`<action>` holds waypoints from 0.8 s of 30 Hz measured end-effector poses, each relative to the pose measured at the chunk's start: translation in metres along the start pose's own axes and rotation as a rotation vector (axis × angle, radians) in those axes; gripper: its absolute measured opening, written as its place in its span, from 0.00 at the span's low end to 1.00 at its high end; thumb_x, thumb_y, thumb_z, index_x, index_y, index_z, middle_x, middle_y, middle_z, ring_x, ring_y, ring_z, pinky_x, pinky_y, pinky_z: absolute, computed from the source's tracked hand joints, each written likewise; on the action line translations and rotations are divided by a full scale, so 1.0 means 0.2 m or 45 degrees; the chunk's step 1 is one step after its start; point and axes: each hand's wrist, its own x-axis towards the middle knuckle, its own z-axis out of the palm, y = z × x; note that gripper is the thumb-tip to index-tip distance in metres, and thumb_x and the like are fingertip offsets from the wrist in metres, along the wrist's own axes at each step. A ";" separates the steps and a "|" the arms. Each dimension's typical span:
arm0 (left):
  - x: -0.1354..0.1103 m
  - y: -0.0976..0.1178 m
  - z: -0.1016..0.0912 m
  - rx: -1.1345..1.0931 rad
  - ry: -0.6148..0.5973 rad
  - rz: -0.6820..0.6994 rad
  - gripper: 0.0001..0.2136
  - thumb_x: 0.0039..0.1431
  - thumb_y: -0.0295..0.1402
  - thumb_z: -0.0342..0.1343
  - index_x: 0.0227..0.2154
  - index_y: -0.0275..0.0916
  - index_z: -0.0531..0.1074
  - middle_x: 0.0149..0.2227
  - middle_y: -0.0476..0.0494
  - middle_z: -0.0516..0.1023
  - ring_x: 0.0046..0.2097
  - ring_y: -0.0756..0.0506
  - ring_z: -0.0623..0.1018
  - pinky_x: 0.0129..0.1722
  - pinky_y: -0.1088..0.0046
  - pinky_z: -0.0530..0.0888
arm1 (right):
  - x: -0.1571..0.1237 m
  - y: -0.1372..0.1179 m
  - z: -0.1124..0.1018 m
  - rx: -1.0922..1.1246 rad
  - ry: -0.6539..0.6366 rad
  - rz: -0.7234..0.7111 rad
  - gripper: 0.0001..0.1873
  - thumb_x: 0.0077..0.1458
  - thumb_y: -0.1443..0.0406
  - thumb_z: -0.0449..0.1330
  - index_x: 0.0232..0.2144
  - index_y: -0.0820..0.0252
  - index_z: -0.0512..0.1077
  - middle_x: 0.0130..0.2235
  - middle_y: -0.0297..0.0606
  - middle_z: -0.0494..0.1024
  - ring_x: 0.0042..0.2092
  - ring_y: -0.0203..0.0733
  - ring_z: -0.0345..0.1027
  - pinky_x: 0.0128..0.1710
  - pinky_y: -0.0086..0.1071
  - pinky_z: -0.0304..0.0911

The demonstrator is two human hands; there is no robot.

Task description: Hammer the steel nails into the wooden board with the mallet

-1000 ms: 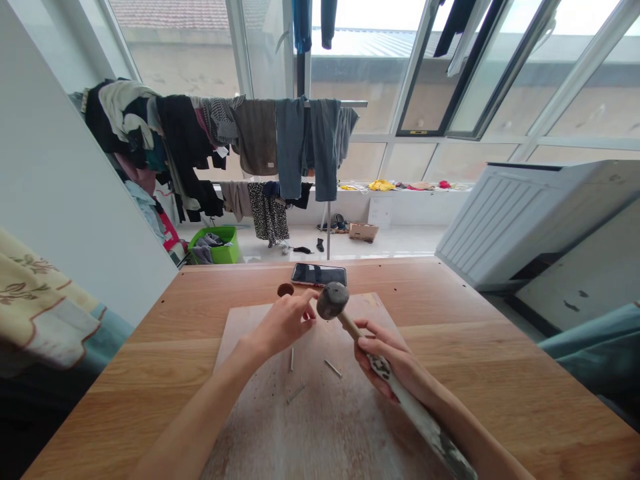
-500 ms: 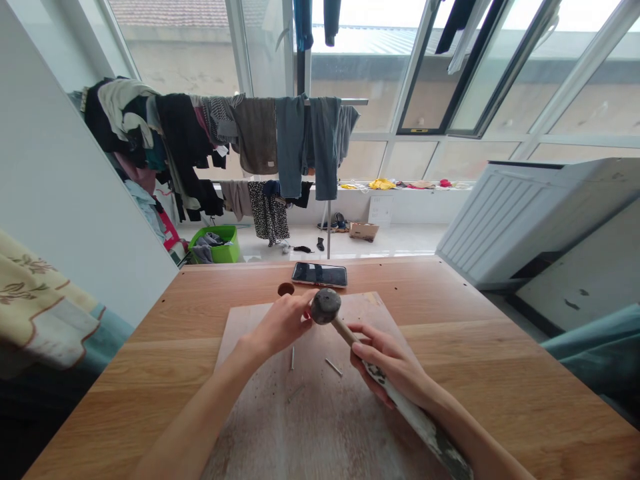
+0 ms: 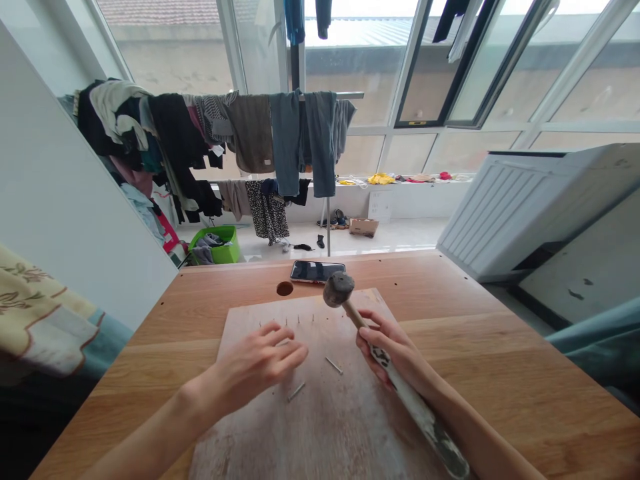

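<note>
My left hand point(image 3: 267, 357) hovers over the wooden board point(image 3: 300, 433), fingers loosely bent and apart, with nothing visible in them. In my right hand point(image 3: 385, 343) is a mallet point(image 3: 339, 289), gripped by its worn, paint-stained handle, its dark head raised above the board's far right part. Several thin nails stand upright in a row near the board's far edge, among them one nail point(image 3: 313, 318) at the right end. Two loose nails lie flat: one nail point(image 3: 334, 365) between my hands, another nail point(image 3: 297, 391) just below my left hand.
A phone point(image 3: 317, 271) lies on the wooden table point(image 3: 500, 373) beyond the board, beside a round hole point(image 3: 285, 289). Past the table's far edge stand a laundry-laden drying rack point(image 3: 350, 96) and a green basket point(image 3: 227, 248). A white appliance point(image 3: 480, 213) is at the right.
My left hand has drawn back from the upright nails, toward me and left. The mallet has moved slightly up and right. The left loose nail now lies nearer me at a different angle.
</note>
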 end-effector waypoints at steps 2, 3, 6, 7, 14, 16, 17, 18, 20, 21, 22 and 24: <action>-0.01 0.02 0.02 0.126 0.013 0.103 0.11 0.66 0.19 0.49 0.47 0.33 0.71 0.36 0.42 0.80 0.42 0.42 0.77 0.43 0.63 0.71 | 0.00 0.00 0.00 0.006 0.008 -0.012 0.25 0.58 0.54 0.62 0.52 0.57 0.61 0.27 0.24 0.70 0.13 0.26 0.56 0.08 0.20 0.55; -0.01 0.02 0.03 0.176 0.033 0.138 0.10 0.66 0.20 0.49 0.46 0.32 0.72 0.34 0.42 0.80 0.40 0.42 0.78 0.42 0.63 0.72 | 0.00 0.00 0.00 0.007 0.008 -0.015 0.25 0.58 0.54 0.62 0.52 0.57 0.61 0.27 0.24 0.70 0.13 0.26 0.57 0.08 0.20 0.55; 0.00 0.03 0.04 0.201 0.023 0.156 0.09 0.66 0.20 0.49 0.43 0.33 0.73 0.30 0.45 0.78 0.36 0.43 0.77 0.41 0.63 0.72 | 0.01 0.01 -0.01 0.003 0.002 -0.033 0.23 0.58 0.54 0.62 0.51 0.57 0.61 0.27 0.24 0.71 0.13 0.26 0.57 0.08 0.20 0.55; 0.01 0.03 0.04 0.155 0.000 0.128 0.09 0.66 0.20 0.50 0.42 0.34 0.73 0.29 0.45 0.78 0.36 0.43 0.76 0.42 0.63 0.72 | 0.01 0.02 -0.01 0.002 0.003 -0.040 0.23 0.59 0.55 0.62 0.50 0.56 0.61 0.27 0.25 0.71 0.13 0.26 0.57 0.08 0.20 0.55; 0.20 -0.01 0.14 -0.426 0.299 -0.465 0.09 0.64 0.25 0.56 0.43 0.43 0.75 0.37 0.47 0.80 0.42 0.44 0.77 0.47 0.64 0.71 | 0.02 0.00 -0.02 0.042 0.063 -0.077 0.23 0.57 0.54 0.62 0.50 0.56 0.63 0.26 0.24 0.70 0.13 0.26 0.56 0.07 0.19 0.54; 0.29 -0.04 0.18 -0.552 0.392 -0.618 0.07 0.62 0.24 0.57 0.39 0.42 0.76 0.37 0.47 0.81 0.42 0.44 0.77 0.47 0.65 0.71 | 0.02 -0.01 -0.01 0.056 0.089 -0.088 0.23 0.56 0.54 0.63 0.49 0.56 0.63 0.25 0.24 0.70 0.13 0.26 0.56 0.07 0.19 0.53; 0.34 -0.05 0.20 -0.596 0.408 -0.678 0.06 0.60 0.24 0.58 0.36 0.41 0.75 0.36 0.47 0.81 0.40 0.44 0.78 0.45 0.66 0.72 | 0.02 -0.01 -0.02 0.065 0.098 -0.094 0.23 0.56 0.54 0.63 0.48 0.56 0.63 0.25 0.24 0.70 0.12 0.26 0.56 0.07 0.19 0.53; 0.37 -0.07 0.22 -0.626 0.402 -0.726 0.06 0.58 0.23 0.58 0.34 0.41 0.75 0.35 0.47 0.81 0.39 0.45 0.78 0.43 0.67 0.72 | 0.02 -0.02 -0.02 0.074 0.104 -0.102 0.22 0.56 0.54 0.63 0.48 0.56 0.63 0.25 0.23 0.70 0.12 0.26 0.56 0.07 0.19 0.54; 0.42 -0.08 0.23 -0.630 0.357 -0.793 0.06 0.55 0.22 0.59 0.32 0.40 0.74 0.33 0.47 0.80 0.36 0.45 0.78 0.39 0.69 0.72 | 0.03 -0.02 -0.02 0.090 0.115 -0.113 0.22 0.55 0.55 0.63 0.47 0.56 0.63 0.25 0.23 0.70 0.13 0.27 0.56 0.07 0.20 0.55; 0.43 -0.08 0.24 -0.617 0.329 -0.814 0.06 0.55 0.23 0.60 0.31 0.40 0.74 0.32 0.47 0.80 0.35 0.45 0.78 0.38 0.69 0.72 | 0.03 -0.02 -0.02 0.096 0.118 -0.115 0.21 0.55 0.55 0.63 0.47 0.56 0.63 0.25 0.23 0.70 0.13 0.27 0.56 0.07 0.20 0.55; 0.43 -0.08 0.24 -0.600 0.307 -0.830 0.06 0.54 0.23 0.60 0.31 0.41 0.74 0.32 0.47 0.79 0.35 0.45 0.78 0.38 0.69 0.72 | 0.03 -0.02 -0.03 0.100 0.121 -0.113 0.22 0.55 0.55 0.63 0.48 0.56 0.63 0.25 0.23 0.70 0.13 0.27 0.56 0.07 0.20 0.55; 0.43 -0.07 0.23 -0.584 0.280 -0.852 0.05 0.55 0.23 0.59 0.31 0.41 0.74 0.32 0.47 0.80 0.35 0.45 0.78 0.38 0.69 0.72 | 0.02 -0.02 -0.03 0.105 0.129 -0.104 0.22 0.56 0.56 0.62 0.49 0.55 0.63 0.25 0.23 0.70 0.13 0.27 0.57 0.07 0.20 0.54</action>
